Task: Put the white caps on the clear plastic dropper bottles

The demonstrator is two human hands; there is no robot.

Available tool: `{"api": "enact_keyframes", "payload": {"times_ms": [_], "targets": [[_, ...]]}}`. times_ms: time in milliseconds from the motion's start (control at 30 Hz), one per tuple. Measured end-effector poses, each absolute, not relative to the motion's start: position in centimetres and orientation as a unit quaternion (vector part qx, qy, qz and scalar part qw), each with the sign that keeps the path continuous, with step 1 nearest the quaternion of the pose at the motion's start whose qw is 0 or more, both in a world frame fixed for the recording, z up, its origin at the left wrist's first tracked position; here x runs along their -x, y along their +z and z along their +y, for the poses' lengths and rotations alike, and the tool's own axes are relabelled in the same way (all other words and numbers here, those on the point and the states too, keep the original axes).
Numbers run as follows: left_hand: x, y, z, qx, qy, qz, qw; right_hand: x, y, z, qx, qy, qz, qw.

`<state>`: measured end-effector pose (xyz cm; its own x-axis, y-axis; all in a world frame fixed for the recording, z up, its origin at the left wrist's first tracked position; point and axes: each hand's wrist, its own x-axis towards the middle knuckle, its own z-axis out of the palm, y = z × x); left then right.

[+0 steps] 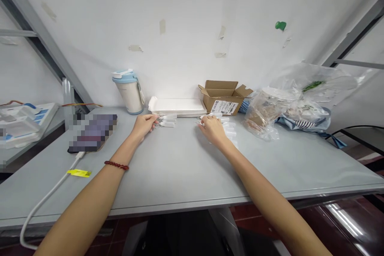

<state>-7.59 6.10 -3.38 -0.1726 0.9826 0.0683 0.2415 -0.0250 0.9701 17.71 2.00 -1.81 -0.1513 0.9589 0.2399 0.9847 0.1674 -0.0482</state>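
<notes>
My left hand [143, 125] reaches onto the grey table [168, 168], its fingertips pinched on the end of a small white plastic piece with a metal part [167, 121]. Another such piece [168, 124] lies just beside it. My right hand [213, 129] is curled over a similar piece [201, 122] at the near end of a loose row of small white pieces [230, 131]. The row runs toward me and is partly hidden by the hand. The exact shape of the pieces is too small to tell.
A flat white stack [177, 106] and an open cardboard box [223, 98] stand at the wall. A lidded bottle [130, 92] is left of them. A blurred phone [93, 133] has a white cable [51, 194]. Plastic bags [270, 108] lie on the right.
</notes>
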Motion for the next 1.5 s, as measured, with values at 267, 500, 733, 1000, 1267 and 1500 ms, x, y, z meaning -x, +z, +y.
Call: {"api": "enact_keyframes", "payload": {"times_ms": [267,500,733,1000,1267,1500], "targets": [[7.2,-3.2,6.2,-0.526,0.507,0.602,0.322,-17.6,-2.0,1.8,0.65,-0.068,-0.753,0.081],[6.4,-2.9,5.8,-0.592,0.484,0.588,0.264,-17.4,-2.6,1.9,0.624,-0.062,-0.774,0.082],[4.4,-2.3,4.0,-0.664,0.435,0.518,0.318,-17.1,-2.2,2.1,0.565,0.127,-0.768,0.273],[3.2,-2.0,2.9,-0.687,0.369,0.461,0.423,-16.0,-1.2,0.9,0.499,0.26,-0.734,0.379],[3.1,-1.6,2.7,-0.624,0.394,0.473,0.482,-15.8,-0.9,0.5,0.479,0.312,-0.718,0.397],[2.6,-1.7,2.3,-0.579,0.402,0.431,0.564,-15.6,-0.6,0.2,0.472,0.36,-0.701,0.394]]}}
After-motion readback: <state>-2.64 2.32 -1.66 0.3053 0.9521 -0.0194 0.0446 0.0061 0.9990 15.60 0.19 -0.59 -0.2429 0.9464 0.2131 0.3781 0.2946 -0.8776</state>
